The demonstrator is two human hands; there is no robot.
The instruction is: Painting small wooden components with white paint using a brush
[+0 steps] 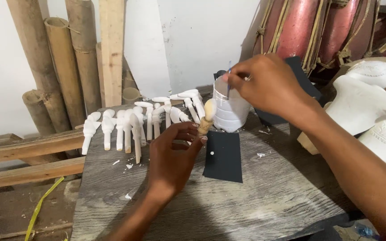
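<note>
1. The left hand (171, 156) is pinching the bare lower stem of a small carved wooden piece with a white-coated rounded top (207, 118), its fingers closed around that stem and holding the piece upright just in front of the container
2. The right hand (264, 85) is hovering over the rim of a cut-down white plastic container (229, 111), fingers clenched on a thin blue-handled tool, possibly a brush (228, 85), whose tip is dipping inside; the view is too blurred to be sure what the tool is
3. The container is standing on the grey wood-grain tabletop (264, 196), touching the back edge of a dark rectangular sheet (223, 156) lying flat beside the left hand
4. A row of similar white-coated carved wooden pieces (135, 122) is lying along the table's far edge, left of the container
5. Thick bamboo poles (68, 58) are leaning against the white wall behind, and large white carved forms (371, 102) are sitting to the right
</note>
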